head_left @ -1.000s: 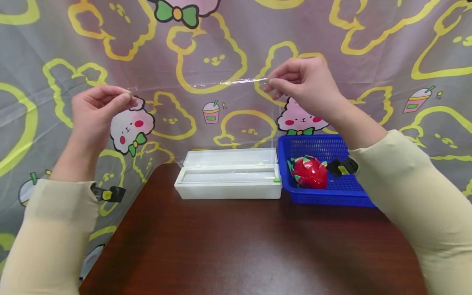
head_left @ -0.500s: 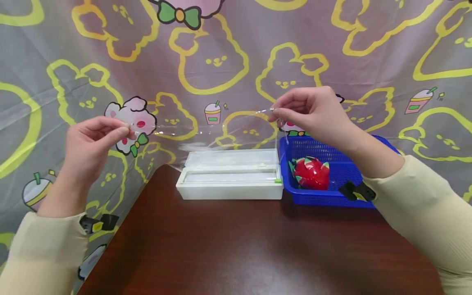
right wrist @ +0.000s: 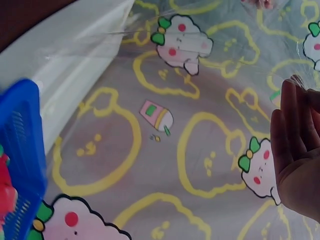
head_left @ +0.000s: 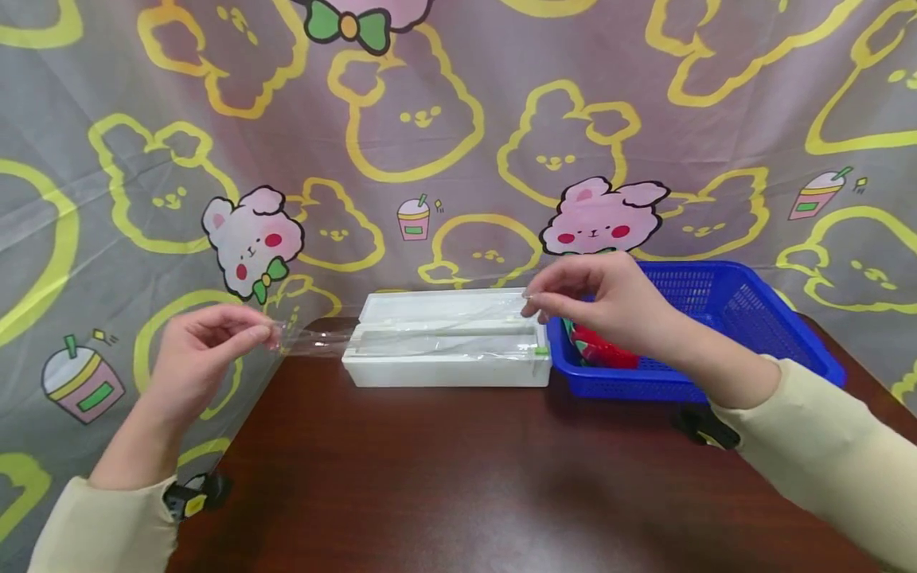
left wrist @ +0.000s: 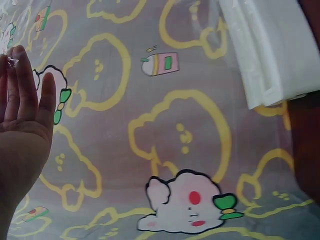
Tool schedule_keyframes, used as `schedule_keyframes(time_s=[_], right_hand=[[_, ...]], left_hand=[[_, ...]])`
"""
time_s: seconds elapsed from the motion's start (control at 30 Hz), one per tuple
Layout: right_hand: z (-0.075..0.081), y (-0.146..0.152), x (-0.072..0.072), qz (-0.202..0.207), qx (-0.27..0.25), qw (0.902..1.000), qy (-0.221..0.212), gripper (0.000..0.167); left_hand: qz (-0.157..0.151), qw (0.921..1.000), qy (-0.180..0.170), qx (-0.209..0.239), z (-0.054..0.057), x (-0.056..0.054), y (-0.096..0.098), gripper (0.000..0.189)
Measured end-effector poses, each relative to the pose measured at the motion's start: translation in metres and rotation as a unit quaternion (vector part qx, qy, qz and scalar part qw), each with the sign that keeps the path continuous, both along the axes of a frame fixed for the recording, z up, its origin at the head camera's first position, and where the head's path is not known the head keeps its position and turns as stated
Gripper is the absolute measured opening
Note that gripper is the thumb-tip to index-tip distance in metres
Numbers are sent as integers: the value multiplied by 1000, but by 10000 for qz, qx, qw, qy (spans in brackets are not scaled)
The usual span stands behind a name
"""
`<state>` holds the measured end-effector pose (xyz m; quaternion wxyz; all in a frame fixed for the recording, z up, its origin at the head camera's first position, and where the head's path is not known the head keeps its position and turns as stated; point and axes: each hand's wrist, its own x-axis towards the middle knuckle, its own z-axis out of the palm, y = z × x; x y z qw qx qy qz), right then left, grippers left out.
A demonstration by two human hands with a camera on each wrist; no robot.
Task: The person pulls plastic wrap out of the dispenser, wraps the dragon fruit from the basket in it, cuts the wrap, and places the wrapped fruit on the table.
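A clear sheet of plastic wrap point(head_left: 325, 338) stretches between my two hands, in front of and over a white cling-film dispenser box point(head_left: 444, 371). My left hand point(head_left: 208, 350) pinches one corner of it between thumb and fingers, left of the box. The other corner is pinched by my right hand point(head_left: 598, 290), which is over the left part of a blue basket point(head_left: 634, 387). The box lid stands raised at the back, and a small green piece point(head_left: 540, 351) shows at its right end. In the left wrist view, the left hand point(left wrist: 22, 100) holds a bit of film at its fingertips.
A shiny red dragon fruit point(head_left: 602, 350) lies in the blue basket, partly behind my right hand. Box and basket stand side by side at the back of the dark brown table point(head_left: 458, 477). A patterned curtain point(head_left: 458, 103) hangs behind and to the left.
Both hands have come down from high in front of the curtain to about the box's level, still pinching the wrap. The film now hangs lower, across the box.
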<state>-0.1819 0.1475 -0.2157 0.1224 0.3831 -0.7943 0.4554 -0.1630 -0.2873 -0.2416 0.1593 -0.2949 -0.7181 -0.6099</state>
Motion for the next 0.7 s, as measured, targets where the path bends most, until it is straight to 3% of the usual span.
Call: schedule_keyframes(time_s=[0.17,0.4,0.57,0.7], right_hand=[[-18,1,8,279,14,9996,-43,13],[-44,7,16,539,162,9976,-403,14],[-64,9,20,947,154,9912,-912,16],[-78,7,23,1307,160,9849,-1121,16]], left_hand=[[-235,9989,-241,-319,-21,7,-2,24],[-110,9961,-689,-544,-45,17,-6,25],[-563,9906,-932,-823,-61,24,-17,31],[-1196,9805,-1221,-968,-70,27,-25,34]])
